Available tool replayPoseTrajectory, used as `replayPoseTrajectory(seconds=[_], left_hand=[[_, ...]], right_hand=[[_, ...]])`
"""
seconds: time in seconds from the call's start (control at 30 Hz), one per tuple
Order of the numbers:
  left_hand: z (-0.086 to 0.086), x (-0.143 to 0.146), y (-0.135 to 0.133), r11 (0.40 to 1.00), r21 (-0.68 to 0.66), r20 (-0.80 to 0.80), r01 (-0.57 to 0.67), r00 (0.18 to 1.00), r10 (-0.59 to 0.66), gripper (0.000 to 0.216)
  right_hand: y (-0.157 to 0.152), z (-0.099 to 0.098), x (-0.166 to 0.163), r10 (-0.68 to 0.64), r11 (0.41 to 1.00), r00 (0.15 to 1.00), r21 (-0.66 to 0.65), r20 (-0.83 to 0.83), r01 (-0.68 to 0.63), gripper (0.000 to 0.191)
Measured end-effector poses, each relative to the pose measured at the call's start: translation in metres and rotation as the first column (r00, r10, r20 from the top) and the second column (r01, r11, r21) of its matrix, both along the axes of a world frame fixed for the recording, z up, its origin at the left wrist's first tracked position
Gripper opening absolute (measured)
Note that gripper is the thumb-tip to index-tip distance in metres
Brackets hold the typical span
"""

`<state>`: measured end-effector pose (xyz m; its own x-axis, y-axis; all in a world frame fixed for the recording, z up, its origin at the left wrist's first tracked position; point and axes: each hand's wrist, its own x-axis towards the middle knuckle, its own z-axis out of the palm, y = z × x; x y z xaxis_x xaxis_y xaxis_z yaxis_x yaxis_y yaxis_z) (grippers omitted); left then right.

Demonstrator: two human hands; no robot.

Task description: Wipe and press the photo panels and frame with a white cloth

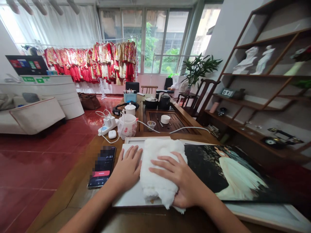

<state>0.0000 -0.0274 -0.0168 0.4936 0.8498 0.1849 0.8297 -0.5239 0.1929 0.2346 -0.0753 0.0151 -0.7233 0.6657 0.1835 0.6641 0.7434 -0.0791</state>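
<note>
A folded white towel lies over a flat white panel on the wooden table. My right hand rests across the towel, its fingers spread on top and its thumb by the bunched lower edge, holding the cloth. Just left of the towel, my left hand lies flat on the panel with fingers stretched out, holding nothing. A large photo print of a couple, one in a pale gown, on a dark ground lies to the right. The towel hides part of the panel.
Left of my hand lies a phone. Beyond are a power strip with cables, a plastic-wrapped container, and a tea tray bearing a white cup. A frame projects beneath the print. Shelves stand at right.
</note>
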Motion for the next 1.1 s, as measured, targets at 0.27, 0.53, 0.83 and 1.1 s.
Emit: replayPoseTrajectory(seconds=[0.27, 0.53, 0.83, 1.1], left_hand=[[-0.002, 0.001, 0.0, 1.0, 0.018, 0.016, -0.014, 1.0, 0.014, 0.047], [-0.002, -0.001, -0.001, 1.0, 0.012, 0.028, -0.013, 1.0, 0.013, 0.047], [-0.001, -0.001, 0.0, 1.0, 0.013, 0.003, -0.002, 1.0, 0.001, 0.046], [-0.004, 0.0, 0.0, 1.0, 0.022, 0.022, -0.013, 1.0, 0.013, 0.046]], right_hand=[[0.009, -0.001, 0.014, -0.334, 0.935, 0.941, 0.107, -0.052, 0.338, 0.065], [0.007, -0.003, 0.014, -0.283, 0.952, 0.959, 0.125, -0.002, 0.281, 0.066], [-0.001, 0.002, 0.001, 0.0, 0.999, 1.0, -0.042, 0.009, 0.0, 0.07], [0.012, 0.0, 0.019, -0.342, 0.932, 0.939, 0.116, -0.036, 0.344, 0.061]])
